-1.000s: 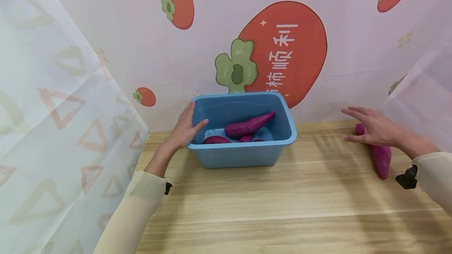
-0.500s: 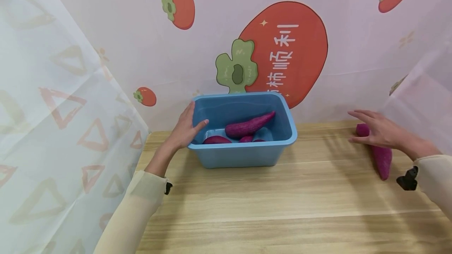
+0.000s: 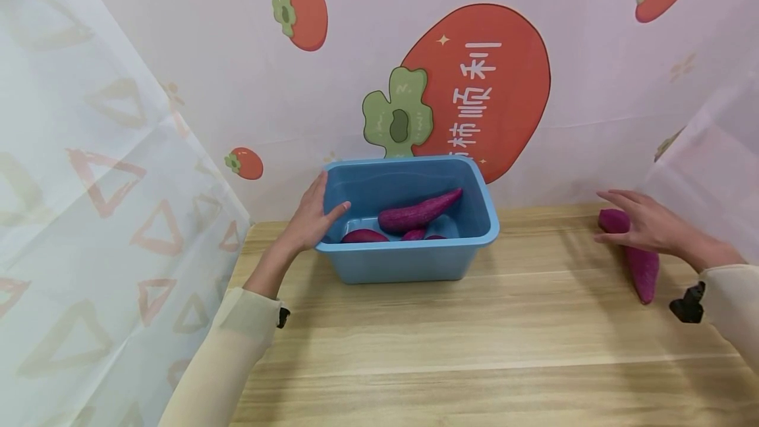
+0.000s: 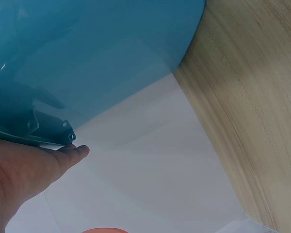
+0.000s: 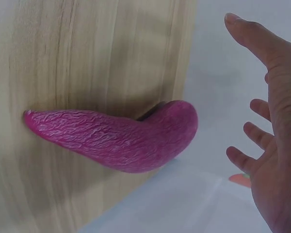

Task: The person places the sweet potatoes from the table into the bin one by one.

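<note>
My left hand (image 3: 308,216) rests on the left rim of a blue plastic bin (image 3: 394,262), its fingers straight along the outside and its thumb stretched over the inside. In the left wrist view the fingers (image 4: 63,158) lie right at the rim. Inside the bin are several purple sweet potatoes, one long one (image 3: 418,213) leaning toward the right wall. At the table's far right, my right hand (image 3: 658,226) hovers over another purple sweet potato (image 3: 642,275), partly hiding it. This curved, wrinkled sweet potato (image 5: 121,138) shows whole in the right wrist view, apart from the spread fingers.
A wooden table (image 3: 522,341) carries the bin, which stands close to the back wall sheet (image 3: 284,104) printed with red persimmons. Another pale sheet (image 3: 112,229) with triangles bounds the left side. White sheeting (image 3: 723,170) hangs at the right.
My right hand has moved slightly right and nearer to me over the sweet potato, showing more of its far end. The left hand and the bin have stayed in place.
</note>
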Demonstrator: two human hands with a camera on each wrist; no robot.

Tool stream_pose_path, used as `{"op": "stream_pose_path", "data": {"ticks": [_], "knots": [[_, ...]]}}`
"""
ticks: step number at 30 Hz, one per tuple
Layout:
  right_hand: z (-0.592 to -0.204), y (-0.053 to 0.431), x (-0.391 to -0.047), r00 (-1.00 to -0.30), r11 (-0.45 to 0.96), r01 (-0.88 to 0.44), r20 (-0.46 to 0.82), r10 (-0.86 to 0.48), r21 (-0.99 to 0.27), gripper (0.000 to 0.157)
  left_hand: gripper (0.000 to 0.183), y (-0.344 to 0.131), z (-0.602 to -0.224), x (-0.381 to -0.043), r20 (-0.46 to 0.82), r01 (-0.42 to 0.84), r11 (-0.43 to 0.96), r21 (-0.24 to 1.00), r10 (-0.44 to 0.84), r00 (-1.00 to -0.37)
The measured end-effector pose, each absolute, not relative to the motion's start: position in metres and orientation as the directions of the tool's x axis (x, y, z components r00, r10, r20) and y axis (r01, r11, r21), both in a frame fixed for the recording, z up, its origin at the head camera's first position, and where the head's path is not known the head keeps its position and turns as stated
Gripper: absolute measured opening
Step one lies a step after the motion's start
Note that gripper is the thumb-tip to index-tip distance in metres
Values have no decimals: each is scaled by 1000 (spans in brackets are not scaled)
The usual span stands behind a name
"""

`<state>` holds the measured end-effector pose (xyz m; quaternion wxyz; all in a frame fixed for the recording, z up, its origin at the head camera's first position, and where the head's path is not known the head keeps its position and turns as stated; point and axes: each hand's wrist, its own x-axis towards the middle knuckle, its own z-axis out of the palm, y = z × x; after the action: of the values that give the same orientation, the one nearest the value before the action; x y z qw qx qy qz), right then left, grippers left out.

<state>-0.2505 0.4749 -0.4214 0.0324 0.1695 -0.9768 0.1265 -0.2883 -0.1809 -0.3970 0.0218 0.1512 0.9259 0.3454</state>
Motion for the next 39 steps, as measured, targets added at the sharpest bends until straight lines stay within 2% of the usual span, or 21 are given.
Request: {"op": "stream_pose_path", "data": {"ticks": [25, 39], "knots": [[-454, 503, -249, -949, 902, -314, 107, -296, -297, 99, 96, -180, -397, -289, 69, 269, 714, 646, 297, -952], [-473, 511, -251, -957, 909, -289, 85, -276, -302, 107, 96, -181, -398, -289, 68, 266, 715, 647, 293, -954]]}}
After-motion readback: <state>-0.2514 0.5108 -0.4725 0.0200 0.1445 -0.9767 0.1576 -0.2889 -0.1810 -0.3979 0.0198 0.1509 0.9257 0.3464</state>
